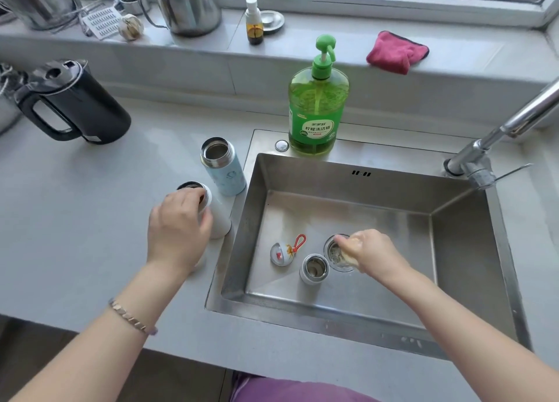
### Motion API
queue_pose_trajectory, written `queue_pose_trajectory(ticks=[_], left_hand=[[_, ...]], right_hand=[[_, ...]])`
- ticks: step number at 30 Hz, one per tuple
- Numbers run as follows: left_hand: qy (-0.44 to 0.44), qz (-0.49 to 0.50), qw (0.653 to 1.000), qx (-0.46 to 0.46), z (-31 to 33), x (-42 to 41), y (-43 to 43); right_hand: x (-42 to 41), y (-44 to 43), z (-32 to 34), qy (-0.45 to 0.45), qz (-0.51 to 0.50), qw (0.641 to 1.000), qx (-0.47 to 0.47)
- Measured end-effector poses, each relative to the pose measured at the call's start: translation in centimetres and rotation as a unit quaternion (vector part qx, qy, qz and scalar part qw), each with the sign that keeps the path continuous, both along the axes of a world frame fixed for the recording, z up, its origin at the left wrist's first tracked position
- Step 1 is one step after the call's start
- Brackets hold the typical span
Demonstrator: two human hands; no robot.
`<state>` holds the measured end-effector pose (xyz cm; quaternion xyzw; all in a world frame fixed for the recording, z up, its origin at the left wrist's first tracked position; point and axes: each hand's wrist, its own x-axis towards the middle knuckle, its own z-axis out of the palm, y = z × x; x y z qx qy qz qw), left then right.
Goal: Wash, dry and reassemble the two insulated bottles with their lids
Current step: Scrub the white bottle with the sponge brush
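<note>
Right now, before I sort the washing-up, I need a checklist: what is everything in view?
white bottle: one, white, counter left of sink
blue bottle: one, light blue, behind white bottle
looped lid: one, grey with red loop, sink floor
cup lid: one, white and steel, sink floor
soap bottle: one, green, sink's back rim
kettle: one, black, counter's left
cloth: one, pink, sill
steel mug: one, silver, sill
faucet: one, chrome, sink's right
left hand: one, grips white bottle
right hand: one, holds pale sponge at drain

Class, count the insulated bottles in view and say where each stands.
2. The pale blue bottle stands on the counter by the sink's left rim; the white bottle stands nearer the camera, gripped by the left hand. None seems hidden.
</note>
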<state>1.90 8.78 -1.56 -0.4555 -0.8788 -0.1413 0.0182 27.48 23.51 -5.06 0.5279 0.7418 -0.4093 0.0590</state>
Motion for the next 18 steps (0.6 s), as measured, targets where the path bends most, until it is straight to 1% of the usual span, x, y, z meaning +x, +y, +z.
queue_pose_trajectory(ticks=[2, 3, 4, 6, 8, 11, 13, 15, 18], left_hand=[[-0.024, 0.020, 0.996, -0.081, 0.0, -0.3, 0.8], [-0.043, 0.037, 0.993, -0.105, -0.1, -0.3, 1.0], [-0.065, 0.053, 0.990, -0.109, -0.2, -0.2, 1.2], [-0.117, 0.072, 0.987, -0.078, -0.3, -0.2, 1.3], [-0.164, 0.090, 0.982, -0.028, 0.1, 0.0, 1.1], [-0.228, 0.112, 0.965, 0.066, 1.4, 1.6, 0.9], [-0.284, 0.125, 0.945, 0.100, 2.0, 3.4, 0.8], [-0.361, 0.133, 0.915, 0.119, 1.8, 4.8, 1.1], [-0.502, 0.161, 0.840, 0.131, 0.9, 6.6, 1.8]], right_hand=[[-0.1, -0.1, 0.3, -0.003, -0.022, 1.000, 0.005], [0.0, -0.2, 0.3, -0.002, -0.027, 1.000, 0.005], [0.0, -0.3, 0.3, 0.002, -0.018, 1.000, 0.007], [0.4, -0.5, 0.0, 0.016, 0.011, 1.000, 0.009], [0.9, -0.5, -0.2, 0.030, 0.015, 0.999, 0.024], [1.5, -0.5, 0.2, 0.009, 0.000, 1.000, 0.017], [1.9, -0.5, 0.6, -0.022, 0.016, 0.999, 0.021], [2.4, -0.7, 0.5, -0.033, 0.050, 0.998, 0.031], [3.5, -0.6, 0.0, -0.001, 0.016, 1.000, -0.002]])
